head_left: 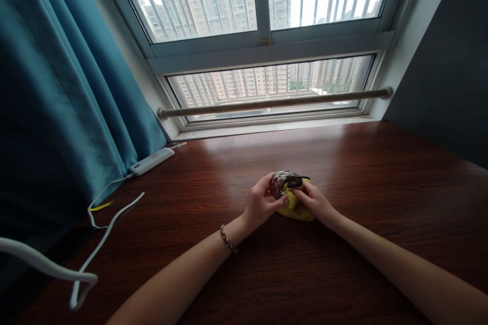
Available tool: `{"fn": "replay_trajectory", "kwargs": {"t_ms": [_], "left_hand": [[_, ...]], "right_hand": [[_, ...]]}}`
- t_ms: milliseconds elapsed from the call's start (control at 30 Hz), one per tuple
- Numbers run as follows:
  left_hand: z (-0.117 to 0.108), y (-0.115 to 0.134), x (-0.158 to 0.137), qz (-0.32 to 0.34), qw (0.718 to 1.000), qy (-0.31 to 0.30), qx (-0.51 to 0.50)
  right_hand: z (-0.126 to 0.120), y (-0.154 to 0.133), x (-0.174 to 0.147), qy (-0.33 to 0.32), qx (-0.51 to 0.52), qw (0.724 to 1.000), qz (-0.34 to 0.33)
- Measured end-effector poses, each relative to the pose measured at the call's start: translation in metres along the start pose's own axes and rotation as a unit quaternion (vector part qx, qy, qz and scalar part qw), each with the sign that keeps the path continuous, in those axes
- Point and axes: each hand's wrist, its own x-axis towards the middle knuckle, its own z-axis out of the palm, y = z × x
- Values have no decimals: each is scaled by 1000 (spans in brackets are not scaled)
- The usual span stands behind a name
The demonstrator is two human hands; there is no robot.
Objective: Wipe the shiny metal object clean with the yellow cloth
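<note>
A small dark, glossy object point(284, 181) is held up just above the dark wooden table point(343, 162), in the middle of the view. My left hand point(260, 204) grips its left side with thumb and fingers. My right hand point(315, 201) holds its right side and also presses a yellow cloth point(295, 208) that lies bunched under the object. What the dark object is cannot be made out. A beaded bracelet point(227, 239) sits on my left wrist.
A white power strip point(151, 161) lies at the table's back left by the teal curtain point(57, 86), its white cable point(95, 244) trailing off the left edge. A barred window point(263, 35) with a metal rod point(274, 102) runs along the back.
</note>
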Motion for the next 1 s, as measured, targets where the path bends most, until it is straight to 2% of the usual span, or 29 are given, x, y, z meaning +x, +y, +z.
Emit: {"fn": "replay_trajectory", "kwargs": {"t_ms": [167,333,633,833,1000], "left_hand": [[5,-1,0,46,997,-58,11],[6,-1,2,34,993,-112,-28],[-2,-3,12,-18,983,-152,-97],[-12,-8,22,-18,983,-168,-75],[-3,-8,15,-20,983,-160,-90]], "right_hand": [[-2,2,-2,33,-78,996,1],[0,-6,-5,82,-124,989,21],[3,-11,-11,92,-169,981,5],[3,-10,-9,83,-190,978,2],[2,-11,-5,107,-202,973,7]]}}
